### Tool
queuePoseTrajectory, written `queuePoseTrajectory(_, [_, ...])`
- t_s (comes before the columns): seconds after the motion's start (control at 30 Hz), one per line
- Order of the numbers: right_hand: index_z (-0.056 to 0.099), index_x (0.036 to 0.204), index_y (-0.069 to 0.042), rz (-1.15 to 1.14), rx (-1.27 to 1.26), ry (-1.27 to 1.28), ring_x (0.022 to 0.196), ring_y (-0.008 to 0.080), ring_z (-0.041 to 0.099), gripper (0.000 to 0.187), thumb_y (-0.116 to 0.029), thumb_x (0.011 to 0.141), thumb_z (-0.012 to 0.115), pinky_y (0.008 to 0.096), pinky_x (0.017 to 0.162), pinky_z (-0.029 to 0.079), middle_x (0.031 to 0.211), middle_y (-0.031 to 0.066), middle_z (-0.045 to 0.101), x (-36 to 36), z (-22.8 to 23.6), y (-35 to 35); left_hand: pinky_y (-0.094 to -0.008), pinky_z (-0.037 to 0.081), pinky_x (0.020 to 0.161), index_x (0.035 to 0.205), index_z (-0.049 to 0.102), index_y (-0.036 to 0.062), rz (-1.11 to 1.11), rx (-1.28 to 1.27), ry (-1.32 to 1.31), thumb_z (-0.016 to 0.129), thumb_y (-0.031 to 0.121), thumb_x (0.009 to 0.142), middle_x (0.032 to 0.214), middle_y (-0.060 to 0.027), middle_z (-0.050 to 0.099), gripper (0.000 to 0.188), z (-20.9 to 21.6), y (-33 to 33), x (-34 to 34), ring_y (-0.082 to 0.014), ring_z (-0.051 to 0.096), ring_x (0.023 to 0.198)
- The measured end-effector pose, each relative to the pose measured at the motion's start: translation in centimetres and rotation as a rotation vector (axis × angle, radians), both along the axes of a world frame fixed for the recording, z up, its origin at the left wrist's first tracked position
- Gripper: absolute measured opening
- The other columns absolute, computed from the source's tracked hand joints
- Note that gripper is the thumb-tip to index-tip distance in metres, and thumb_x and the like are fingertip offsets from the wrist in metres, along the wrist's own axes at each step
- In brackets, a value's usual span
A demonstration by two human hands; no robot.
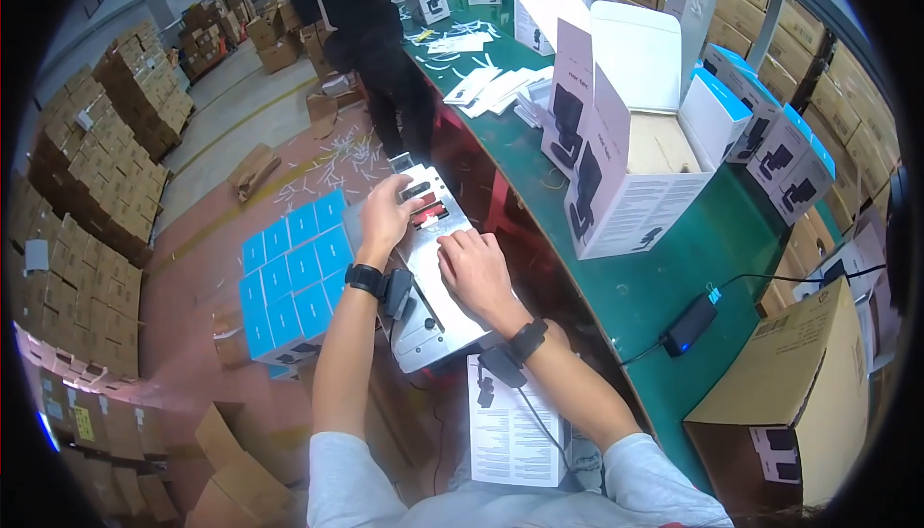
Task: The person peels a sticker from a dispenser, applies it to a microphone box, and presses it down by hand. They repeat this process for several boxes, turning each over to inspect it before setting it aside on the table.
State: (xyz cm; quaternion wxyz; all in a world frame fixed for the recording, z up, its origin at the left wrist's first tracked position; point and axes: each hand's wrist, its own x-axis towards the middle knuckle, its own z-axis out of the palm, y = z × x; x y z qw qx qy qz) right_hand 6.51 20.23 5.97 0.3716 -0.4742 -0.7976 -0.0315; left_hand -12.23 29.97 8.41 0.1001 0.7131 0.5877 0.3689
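- Left of the green table, the metal machine is sitting in front of me, between the table and the blue-topped boxes.
- My left hand is curling its fingers over the machine's far part, beside the slots; I cannot tell whether it is pinching anything.
- My right hand is resting half-curled on the top plate, fingertips pointing toward the slots; I cannot tell whether anything is lying under them.
- Fingertips could be getting nipped if something inside those slots is moving while both hands are lying so close.
- The cable by my right wrist could be catching on the machine's near corner if that arm is swinging.
- If I am leaning hard on one edge, the machine could be tipping; its support is mostly hiding from view.
- Its top is shining silver, with a red patch showing at the far end; a printed white box is showing below.
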Motion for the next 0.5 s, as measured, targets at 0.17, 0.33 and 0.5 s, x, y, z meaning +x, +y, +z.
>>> queuePoseTrajectory(0.17, [0.067,0.117,-0.005,-0.039,-0.007,-0.025,0.098,0.026,0.061,0.027,-0.019,0.094,0.067,0.0404,0.086,0.046,0.103,0.0102,0.064,-0.8,-0.2,-0.1,-0.0426,0.053,0.098,0.098,0.073,0.0084,0.046,-0.017,0.061,0.075,0.013,0.089,0.129,-0.0117,0.071,0.01,0.4,-1.1,1.6,-0.0358,0.066,0.119])
queuePoseTrajectory(0.33, [0.065,0.124,-0.004,-0.141,-0.035,0.017,0.098,0.0266,0.062,0.034,-0.019,0.094,0.067,0.0394,0.083,0.048,0.102,0.0104,0.063,-1.3,-0.8,1.2,-0.0432,0.051,0.103,0.093,0.077,0.009,-0.047,0.182,0.124,0.069,0.006,0.092,0.128,-0.0106,0.071,0.008,-1.5,-1.8,1.9,-0.0354,0.064,0.123])
queuePoseTrajectory(0.5, [0.063,0.128,-0.002,-0.237,-0.082,-0.014,0.097,0.0268,0.062,0.038,-0.02,0.095,0.067,0.0391,0.082,0.049,0.101,0.0109,0.062,-1.6,-1.2,1.6,-0.0437,0.048,0.108,0.095,0.081,0.0105,-0.021,0.167,-0.007,0.066,0.004,0.093,0.13,-0.0103,0.071,0.017,-2.6,-1.4,3.0,-0.0354,0.06,0.131])
